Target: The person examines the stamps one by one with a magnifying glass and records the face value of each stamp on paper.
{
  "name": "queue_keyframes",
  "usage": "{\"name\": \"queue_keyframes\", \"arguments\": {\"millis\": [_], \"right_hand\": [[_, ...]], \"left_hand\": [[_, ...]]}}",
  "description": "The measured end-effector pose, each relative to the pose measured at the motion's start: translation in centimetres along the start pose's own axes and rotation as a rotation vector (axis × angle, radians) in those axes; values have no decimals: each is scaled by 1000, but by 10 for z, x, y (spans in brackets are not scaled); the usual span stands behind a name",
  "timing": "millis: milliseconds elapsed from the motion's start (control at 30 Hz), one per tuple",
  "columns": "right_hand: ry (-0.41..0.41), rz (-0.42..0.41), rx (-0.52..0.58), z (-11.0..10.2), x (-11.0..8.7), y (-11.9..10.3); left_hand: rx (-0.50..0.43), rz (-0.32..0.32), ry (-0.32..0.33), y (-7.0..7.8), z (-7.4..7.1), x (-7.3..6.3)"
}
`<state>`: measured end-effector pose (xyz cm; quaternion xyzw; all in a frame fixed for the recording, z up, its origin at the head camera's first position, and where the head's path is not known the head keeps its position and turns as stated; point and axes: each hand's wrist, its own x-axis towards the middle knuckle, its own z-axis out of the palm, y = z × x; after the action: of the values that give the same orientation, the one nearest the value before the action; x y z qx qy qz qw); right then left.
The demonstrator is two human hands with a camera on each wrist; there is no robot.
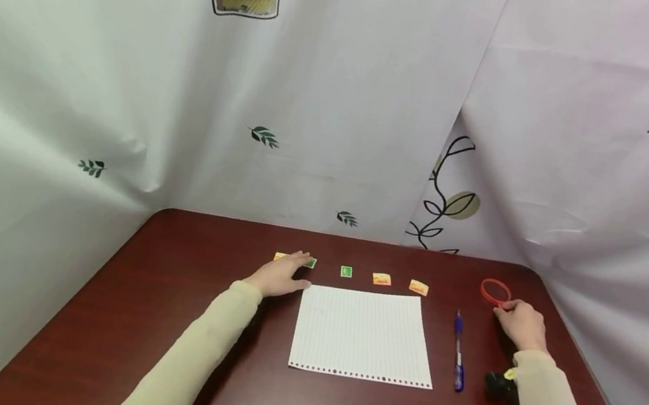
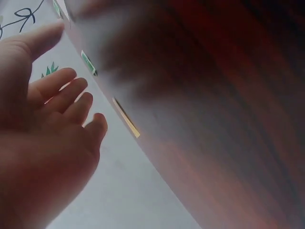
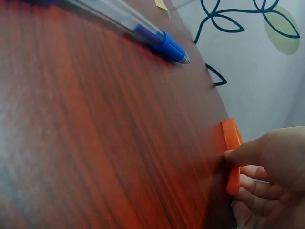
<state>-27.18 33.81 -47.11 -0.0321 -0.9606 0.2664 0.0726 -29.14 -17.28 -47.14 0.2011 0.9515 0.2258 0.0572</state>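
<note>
My left hand (image 1: 281, 275) reaches over the far left of the table with its fingers spread and relaxed, holding nothing. It partly hides an orange stamp (image 1: 280, 256) and a green stamp (image 1: 311, 263), while the thumb lies beside the top left corner of the lined paper sheet (image 1: 363, 336). At the far right, my right hand (image 1: 524, 326) pinches the handle of a red-rimmed magnifying glass (image 1: 496, 291). The right wrist view shows its orange-red handle (image 3: 232, 136) edge-on between thumb and fingers.
Another green stamp (image 1: 346, 272) and two orange stamps (image 1: 381, 279) continue the row behind the paper. A blue pen (image 1: 459, 351) lies between the sheet and my right arm. A small black object (image 1: 497, 384) is near the right sleeve. White printed curtains (image 1: 342, 92) surround the table.
</note>
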Motion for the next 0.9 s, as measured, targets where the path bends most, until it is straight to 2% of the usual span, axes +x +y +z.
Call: {"name": "queue_keyframes", "arguments": {"millis": [200, 433, 600, 900], "right_hand": [[-8, 20, 22, 0, 5, -2], [14, 14, 44, 2, 4, 3], [51, 24, 49, 4, 5, 5], [47, 35, 31, 7, 4, 2]], "left_hand": [[69, 2, -31, -3, -6, 6], [145, -18, -35, -3, -5, 7], [159, -28, -31, 2, -3, 7], [201, -70, -30, 6, -1, 7]]}}
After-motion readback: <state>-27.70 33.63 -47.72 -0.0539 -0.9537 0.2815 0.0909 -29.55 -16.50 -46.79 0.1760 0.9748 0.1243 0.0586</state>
